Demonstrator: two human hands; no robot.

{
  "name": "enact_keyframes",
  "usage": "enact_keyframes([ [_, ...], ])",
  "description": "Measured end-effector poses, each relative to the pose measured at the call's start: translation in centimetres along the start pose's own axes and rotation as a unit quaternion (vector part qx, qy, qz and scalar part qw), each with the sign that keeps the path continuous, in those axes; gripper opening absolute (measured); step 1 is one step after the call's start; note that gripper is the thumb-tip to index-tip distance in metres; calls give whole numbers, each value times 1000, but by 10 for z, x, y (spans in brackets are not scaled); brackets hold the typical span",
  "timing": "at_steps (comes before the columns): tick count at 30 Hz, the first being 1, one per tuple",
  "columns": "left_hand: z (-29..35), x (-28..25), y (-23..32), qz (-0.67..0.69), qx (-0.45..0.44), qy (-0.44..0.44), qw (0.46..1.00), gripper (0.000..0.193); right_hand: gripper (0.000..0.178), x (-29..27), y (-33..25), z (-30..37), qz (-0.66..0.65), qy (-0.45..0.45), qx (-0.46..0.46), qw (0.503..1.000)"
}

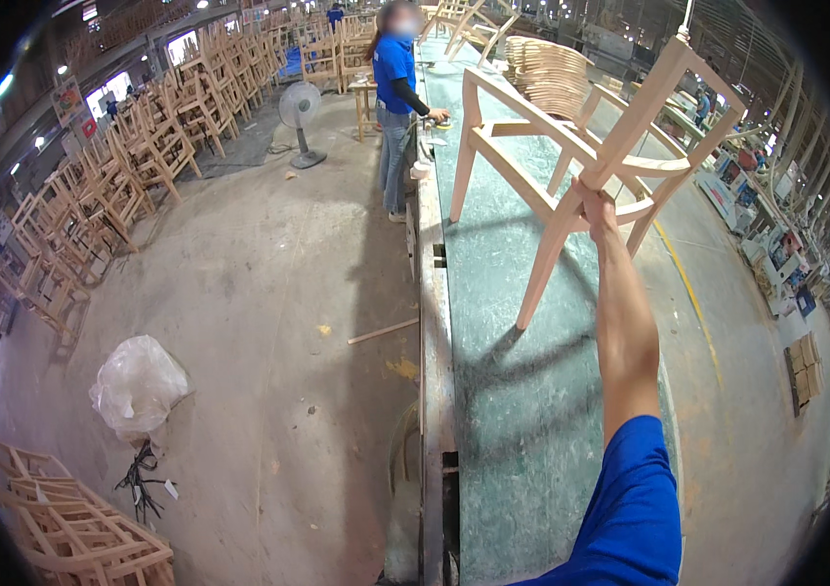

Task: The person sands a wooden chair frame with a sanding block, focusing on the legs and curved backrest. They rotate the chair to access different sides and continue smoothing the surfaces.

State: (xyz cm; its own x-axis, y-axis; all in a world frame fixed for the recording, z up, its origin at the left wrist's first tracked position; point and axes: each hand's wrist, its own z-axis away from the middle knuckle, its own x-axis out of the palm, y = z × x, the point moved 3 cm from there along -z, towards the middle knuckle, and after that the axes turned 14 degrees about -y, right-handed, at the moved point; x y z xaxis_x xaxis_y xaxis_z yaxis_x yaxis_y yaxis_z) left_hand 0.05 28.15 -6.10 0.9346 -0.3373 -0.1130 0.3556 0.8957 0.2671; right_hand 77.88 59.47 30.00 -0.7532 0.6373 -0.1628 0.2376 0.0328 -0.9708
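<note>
On the long green workbench (522,420) is a chair frame (516,183) of pale bare wood, with arms and an open seat. My right hand (598,208) is closed around its wood where a leg meets the seat rail, below the tall back post. The bare forearm reaches up from a blue sleeve. At least one leg tip is close to the bench top beside its shadow; whether every leg touches is hard to tell. My left hand is out of view.
Across the bench's left edge, a person (397,88) in a blue shirt rests a hand on it. A stack of curved wooden parts (544,76) is farther back. Leftward are a standing fan (301,112), rows of chair frames (156,137), a plastic bag (140,386) and a wood strip (383,331).
</note>
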Motion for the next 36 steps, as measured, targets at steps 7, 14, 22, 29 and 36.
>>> enact_keyframes([
  [7, 3, -19, 24, -118, 27, 65, 991, 47, 40, -68, 4, 84, -29, -14, -18, 999],
  [14, 17, 46, 203, -49, 384, -22, 922, 40, 37, -191, 5, 241, -44, 40, -34, 998],
  [22, 147, 176, 406, 58, 612, -232, 754, 41, 39, -276, 12, 402, -125, 88, -81, 985],
  [29, 134, 272, 398, -171, 512, -413, 734, 43, 36, -315, 1, 491, -156, 149, -178, 960],
  [36, 127, 320, 295, -108, 594, -353, 714, 45, 40, -186, 3, 549, 177, 360, -22, 916],
])
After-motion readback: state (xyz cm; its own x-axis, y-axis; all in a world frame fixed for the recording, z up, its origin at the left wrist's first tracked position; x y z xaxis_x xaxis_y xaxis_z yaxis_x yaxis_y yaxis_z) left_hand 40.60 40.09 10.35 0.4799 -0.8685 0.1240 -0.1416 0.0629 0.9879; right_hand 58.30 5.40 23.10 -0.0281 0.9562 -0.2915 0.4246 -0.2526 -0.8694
